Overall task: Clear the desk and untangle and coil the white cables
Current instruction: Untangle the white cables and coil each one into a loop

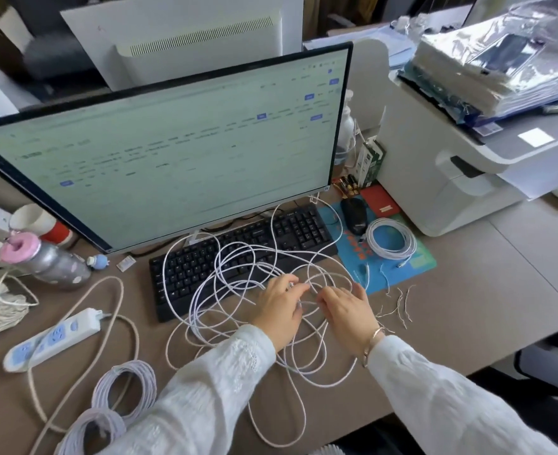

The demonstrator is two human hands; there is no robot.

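Note:
A long white cable (231,284) lies in a loose tangle of loops across the desk and over the black keyboard (205,257). My left hand (280,307) and my right hand (346,310) rest side by side on the middle of the tangle, fingers spread over the strands; whether either pinches a strand is hidden. One coiled white cable (390,238) sits on the blue mouse mat (418,261). Two more coiled white cables (125,389) (87,431) lie at the front left. Loose twist ties (399,303) are scattered right of my right hand.
A large monitor (172,152) stands behind the keyboard. A black mouse (354,215) and red booklet (379,200) sit on the mat. A power strip (54,336) with thick beige cord, a bottle (51,261) and cups are at left. A printer (467,152) stands at right.

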